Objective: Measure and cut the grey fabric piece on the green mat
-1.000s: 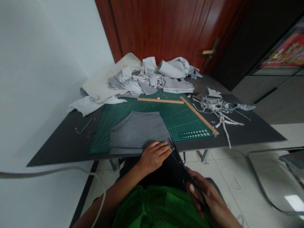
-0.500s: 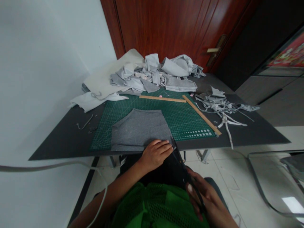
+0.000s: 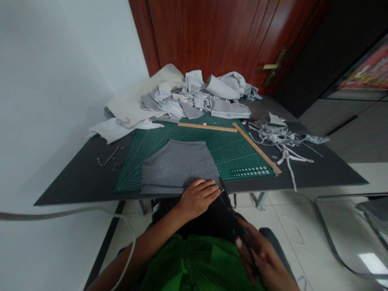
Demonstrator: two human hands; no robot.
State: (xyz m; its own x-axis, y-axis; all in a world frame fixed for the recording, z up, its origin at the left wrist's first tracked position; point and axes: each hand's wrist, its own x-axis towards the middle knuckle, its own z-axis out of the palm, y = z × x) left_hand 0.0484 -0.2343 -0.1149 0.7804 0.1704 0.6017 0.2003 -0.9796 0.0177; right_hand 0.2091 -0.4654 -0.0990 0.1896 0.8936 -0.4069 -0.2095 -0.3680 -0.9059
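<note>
A piece of grey fabric (image 3: 178, 165) lies flat, its front edge along the table's near edge. My left hand (image 3: 200, 198) rests at its near right corner, fingers together over the cloth and closed on it; the thumb is hidden. My right hand (image 3: 262, 250) is wrapped around the black handles of a pair of scissors (image 3: 237, 226). Their blades point up and away from me and meet the right edge of the fabric, just beside my left fingertips. Against the dark clothing, the gap between the blades is hard to make out.
Under the fabric lies a green cutting mat (image 3: 239, 155). Two wooden rulers (image 3: 207, 127) form an angle on it. Crumpled grey and white cloth (image 3: 194, 95) is heaped at the back, with scraps and strips (image 3: 275, 129) at the right. A pale cable (image 3: 100, 208) crosses at the left.
My right hand and the scissor handles have shifted slightly left, towards my body's middle. My left hand and the grey fabric have hardly moved.
</note>
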